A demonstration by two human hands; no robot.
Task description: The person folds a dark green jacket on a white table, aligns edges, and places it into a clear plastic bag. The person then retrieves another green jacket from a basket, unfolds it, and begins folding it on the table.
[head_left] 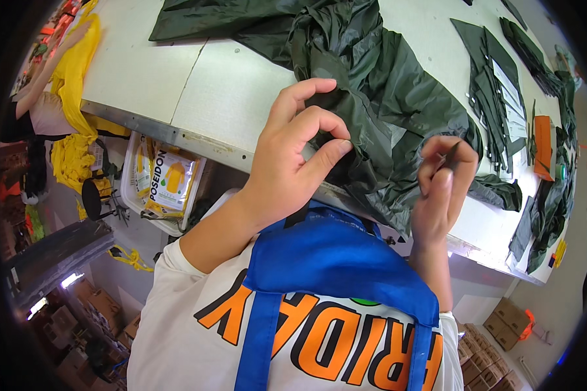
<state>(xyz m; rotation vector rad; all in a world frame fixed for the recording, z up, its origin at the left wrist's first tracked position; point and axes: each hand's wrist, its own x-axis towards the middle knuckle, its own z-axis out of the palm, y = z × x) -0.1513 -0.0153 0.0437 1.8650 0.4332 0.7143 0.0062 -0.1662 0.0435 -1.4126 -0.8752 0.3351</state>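
Note:
A heap of thin, dark green waterproof fabric (411, 98), apparently a garment, lies crumpled over the table's near edge, partly hanging down in front of me. My left hand (284, 153) is at its left side, with thumb and a fingertip pinched together at a fold and the index finger bent above. To the right, my right hand (445, 186) is closed, palm turned up, in front of the same fabric. Between its thumb and curled fingers sits a small dark pointed thing (451, 156), its kind unclear. Where the fabric meets the left fingertips is partly hidden.
The pale table (222, 91) has a metal-trimmed edge. Dark green pieces (482, 85) and an orange box (543, 146) lie at right. Below the edge, a white bin (137, 189) holds yellow packages. Another person's arm (36, 81) handles yellow fabric (78, 65) at far left.

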